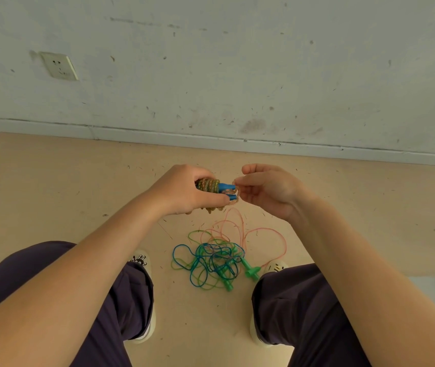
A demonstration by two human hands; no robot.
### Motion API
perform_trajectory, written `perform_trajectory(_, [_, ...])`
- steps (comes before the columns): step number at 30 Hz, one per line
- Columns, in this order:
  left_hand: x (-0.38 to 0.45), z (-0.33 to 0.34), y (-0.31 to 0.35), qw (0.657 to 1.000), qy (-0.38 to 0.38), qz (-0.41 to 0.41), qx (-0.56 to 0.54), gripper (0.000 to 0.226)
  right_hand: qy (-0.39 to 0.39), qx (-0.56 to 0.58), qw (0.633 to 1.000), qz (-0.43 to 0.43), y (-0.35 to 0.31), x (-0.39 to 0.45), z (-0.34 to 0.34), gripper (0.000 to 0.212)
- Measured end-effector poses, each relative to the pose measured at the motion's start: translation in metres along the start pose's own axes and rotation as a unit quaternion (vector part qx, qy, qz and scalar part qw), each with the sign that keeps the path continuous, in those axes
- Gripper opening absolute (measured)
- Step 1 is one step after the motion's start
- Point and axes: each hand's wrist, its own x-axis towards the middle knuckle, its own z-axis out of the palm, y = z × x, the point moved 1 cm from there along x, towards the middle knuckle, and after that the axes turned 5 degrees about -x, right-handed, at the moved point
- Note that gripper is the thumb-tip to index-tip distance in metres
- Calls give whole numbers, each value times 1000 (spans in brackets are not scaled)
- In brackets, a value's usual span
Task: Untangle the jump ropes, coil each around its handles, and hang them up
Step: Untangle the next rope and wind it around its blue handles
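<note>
Left hand point(184, 190) grips blue handles point(227, 191), orange rope point(209, 185) coiled round them. Right hand point(269, 192), at 3 o'clock, pinches rope's end. Tangled ropes point(212, 262) at 6 o'clock.

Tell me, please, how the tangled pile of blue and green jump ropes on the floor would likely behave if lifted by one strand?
The tangled pile of blue and green jump ropes would probably sag limply, since its thin cords lie in loose loops. It likely rises as one clump, because the strands cross repeatedly. The green plastic handles would probably dangle and swing.

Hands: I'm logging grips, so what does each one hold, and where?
The left hand grips the blue handles around their coiled middle. The right hand pinches the orange rope at the handle ends.
</note>
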Motion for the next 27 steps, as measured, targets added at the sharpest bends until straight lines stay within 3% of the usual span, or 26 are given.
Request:
perform_trajectory(4, [-1, -1, 1, 999, -28, -20, -32, 27, 66, 35, 996, -55, -5, 1, -2, 22])
perform_trajectory(7, [4, -3, -4, 997, 15, -49, -62, 32, 94, 33, 988, -114, -8, 0, -6, 21])
perform_trajectory(11, [5, -3, -10, 988, 34, -94, -115, 34, 113, -107, 973, -171, -5, 3, -7, 18])
perform_trajectory(17, [-2, -6, -11, 991, -16, -80, -107, 38, -6, -317, 946, -64, -5, -4, -13, 16])
perform_trajectory(22, [-4, -8, -11, 981, -84, -75, -156, 38, 11, -297, 951, -80, -10, -8, -15, 12])
perform_trajectory(27, [1, -5, -11, 980, -42, -88, -176, 21, 111, -270, 944, -156, -8, -6, -11, 14])
